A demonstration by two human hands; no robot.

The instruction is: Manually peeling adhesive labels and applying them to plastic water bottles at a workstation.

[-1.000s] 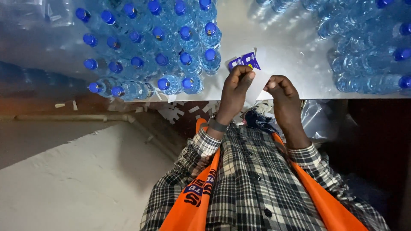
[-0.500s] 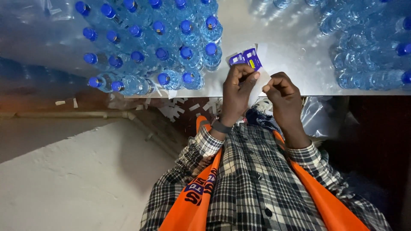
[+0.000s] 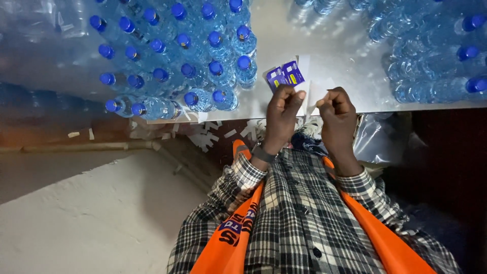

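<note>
A strip of blue labels [image 3: 285, 75] on white backing was pinched between the thumb and fingers of the left hand [image 3: 282, 112], above the edge of the white table [image 3: 335, 50]. The backing's white edge was nipped by the closed right hand [image 3: 337, 114]. Blue-capped water bottles [image 3: 193, 61] were grouped just beside the left hand.

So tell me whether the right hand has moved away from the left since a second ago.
Yes, slightly. The right hand has drawn to the right along the table edge, widening the gap to the left hand, which holds the blue label strip.
</note>
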